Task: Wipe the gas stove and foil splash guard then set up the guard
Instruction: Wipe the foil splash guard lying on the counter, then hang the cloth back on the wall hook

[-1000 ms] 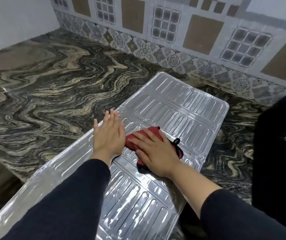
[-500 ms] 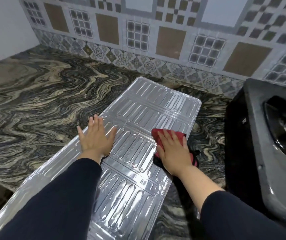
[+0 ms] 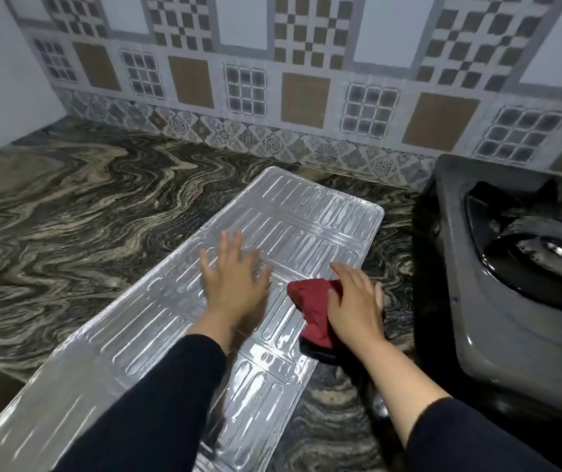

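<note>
The silver foil splash guard (image 3: 310, 216) lies flat on the marbled counter, running from near the back wall down to the lower left. My left hand (image 3: 232, 281) rests flat on its middle with the fingers spread. My right hand (image 3: 354, 301) presses a dark red cloth (image 3: 310, 308) onto the guard's right edge, fingers straight over it. The black gas stove (image 3: 497, 301) stands to the right, with one burner (image 3: 545, 253) showing.
The dark swirled marble counter (image 3: 68, 216) stretches left of the guard and ends at a front edge at lower left. A patterned tile wall (image 3: 273, 97) closes the back. The stove's side stands close to my right hand.
My left hand slid further up the guard toward the middle. My right hand carried the cloth across to the guard's right edge. The view swung right, revealing the stove.
</note>
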A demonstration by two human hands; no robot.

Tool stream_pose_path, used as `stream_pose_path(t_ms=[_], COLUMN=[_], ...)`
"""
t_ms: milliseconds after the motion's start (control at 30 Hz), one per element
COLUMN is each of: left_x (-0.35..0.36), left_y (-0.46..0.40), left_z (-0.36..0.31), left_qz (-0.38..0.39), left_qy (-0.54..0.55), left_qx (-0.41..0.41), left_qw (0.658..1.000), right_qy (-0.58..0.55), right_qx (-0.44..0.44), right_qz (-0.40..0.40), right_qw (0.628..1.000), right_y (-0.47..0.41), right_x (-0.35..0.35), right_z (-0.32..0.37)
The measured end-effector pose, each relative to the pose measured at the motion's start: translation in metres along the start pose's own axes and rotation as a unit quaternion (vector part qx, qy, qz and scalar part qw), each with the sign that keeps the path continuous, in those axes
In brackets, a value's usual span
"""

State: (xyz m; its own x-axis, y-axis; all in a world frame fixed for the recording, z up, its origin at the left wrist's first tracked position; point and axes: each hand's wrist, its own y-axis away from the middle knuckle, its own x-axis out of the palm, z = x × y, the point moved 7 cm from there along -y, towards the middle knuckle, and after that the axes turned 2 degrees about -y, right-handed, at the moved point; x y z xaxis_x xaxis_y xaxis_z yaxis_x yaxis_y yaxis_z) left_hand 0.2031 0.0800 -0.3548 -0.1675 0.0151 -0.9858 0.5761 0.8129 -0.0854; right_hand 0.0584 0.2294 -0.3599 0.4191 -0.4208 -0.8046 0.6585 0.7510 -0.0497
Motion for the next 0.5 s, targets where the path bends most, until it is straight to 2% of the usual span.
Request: stream_pose_path(t_ms=[100, 167, 267, 333, 400, 467, 500], left_x=[0.01, 0.016, 0.012, 0.006, 0.004, 0.003, 0.0], left_y=[0.015, 0.023, 0.027, 0.029, 0.031, 0.029, 0.027], left_z=[-0.045, -0.061, -0.07, -0.076, -0.081, -0.086, -0.089], left_qz=[0.045, 0.065, 0.04, 0.026, 0.031, 0.036, 0.045], left_qy=[0.04, 0.032, 0.044, 0.056, 0.079, 0.192, 0.27], left_qx=[0.029, 0.028, 0.004, 0.003, 0.01, 0.013, 0.011], left_qw=[0.998, 0.997, 0.998, 0.998, 0.996, 0.981, 0.962], right_qy=[0.164, 0.208, 0.226, 0.208, 0.12, 0.002, -0.037], right_qx=[0.029, 0.027, -0.004, -0.004, 0.021, 0.052, 0.06], right_qz=[0.041, 0.048, 0.016, 0.005, 0.03, 0.052, 0.053], right_qw=[0.985, 0.977, 0.974, 0.978, 0.992, 0.997, 0.996], right_y=[-0.007, -0.008, -0.008, -0.008, -0.011, -0.016, -0.02], right_x=[0.001, 0.0, -0.007, -0.01, -0.011, -0.02, -0.029], right_z=[-0.008, -0.008, 0.003, 0.008, 0.008, 0.012, 0.016])
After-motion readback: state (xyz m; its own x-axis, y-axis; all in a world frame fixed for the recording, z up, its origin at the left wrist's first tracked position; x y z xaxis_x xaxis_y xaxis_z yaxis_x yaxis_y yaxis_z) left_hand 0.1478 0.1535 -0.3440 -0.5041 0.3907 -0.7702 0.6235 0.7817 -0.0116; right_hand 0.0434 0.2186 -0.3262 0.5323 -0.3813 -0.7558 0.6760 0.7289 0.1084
